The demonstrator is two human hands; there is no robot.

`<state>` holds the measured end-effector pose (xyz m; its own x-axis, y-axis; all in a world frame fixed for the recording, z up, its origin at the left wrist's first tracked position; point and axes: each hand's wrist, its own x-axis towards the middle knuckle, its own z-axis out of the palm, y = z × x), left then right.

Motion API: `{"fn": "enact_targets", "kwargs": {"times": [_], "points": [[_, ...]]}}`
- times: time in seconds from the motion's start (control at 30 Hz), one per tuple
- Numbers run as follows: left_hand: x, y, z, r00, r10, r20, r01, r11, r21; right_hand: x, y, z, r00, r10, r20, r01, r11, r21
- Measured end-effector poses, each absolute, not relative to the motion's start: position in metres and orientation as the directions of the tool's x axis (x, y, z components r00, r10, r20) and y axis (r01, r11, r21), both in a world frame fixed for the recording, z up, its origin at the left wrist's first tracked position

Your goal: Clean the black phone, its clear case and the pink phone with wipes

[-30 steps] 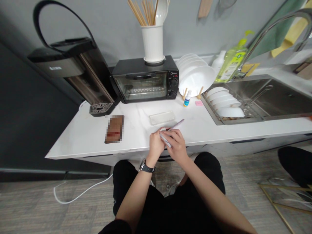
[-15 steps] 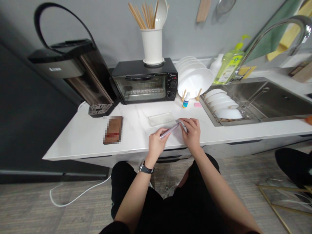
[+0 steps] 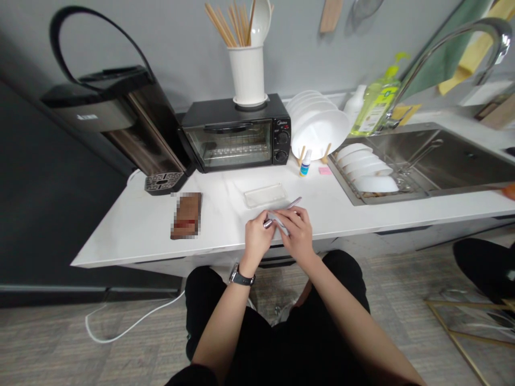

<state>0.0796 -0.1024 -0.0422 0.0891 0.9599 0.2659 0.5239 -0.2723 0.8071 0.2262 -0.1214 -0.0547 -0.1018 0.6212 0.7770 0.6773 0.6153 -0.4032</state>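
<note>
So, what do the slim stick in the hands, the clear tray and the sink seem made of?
The slim stick may be metal or coated plastic: soft pale sheen, too small to tell. The clear tray seems plastic or glass, as the counter shows through. The sink looks like brushed stainless steel, with dull grey sheen.
</note>
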Motion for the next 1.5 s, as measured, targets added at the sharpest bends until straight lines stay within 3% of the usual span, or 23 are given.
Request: {"fn": "enact_targets", "kwargs": {"times": [0.13, 0.3, 0.73, 1.1, 1.37, 1.5], "points": [[0.082, -0.102, -0.043, 0.087, 0.957, 0.278, 0.424, -0.288, 0.859, 0.264, -0.1, -0.05, -0.015, 0.636, 0.772, 0.749, 0.518, -0.413], [0.082, -0.102, -0.043, 0.075, 0.959, 0.273, 0.445, -0.277, 0.852, 0.279, -0.09, -0.043, 0.009, 0.647, 0.762, 0.775, 0.477, -0.414], [0.077, -0.102, -0.045, 0.121, 0.938, 0.324, 0.57, -0.333, 0.751, 0.204, -0.134, -0.054, -0.121, 0.599, 0.792, 0.632, 0.662, -0.404], [0.083, -0.102, -0.043, 0.077, 0.955, 0.287, 0.44, -0.291, 0.85, 0.277, -0.089, -0.044, 0.049, 0.633, 0.773, 0.774, 0.465, -0.43], [0.081, -0.101, -0.045, 0.08, 0.959, 0.274, 0.518, -0.274, 0.81, 0.228, -0.122, -0.048, -0.072, 0.648, 0.758, 0.676, 0.59, -0.441], [0.077, -0.101, -0.047, 0.113, 0.936, 0.332, 0.55, -0.337, 0.764, 0.202, -0.138, -0.055, -0.105, 0.633, 0.767, 0.611, 0.65, -0.452]]}}
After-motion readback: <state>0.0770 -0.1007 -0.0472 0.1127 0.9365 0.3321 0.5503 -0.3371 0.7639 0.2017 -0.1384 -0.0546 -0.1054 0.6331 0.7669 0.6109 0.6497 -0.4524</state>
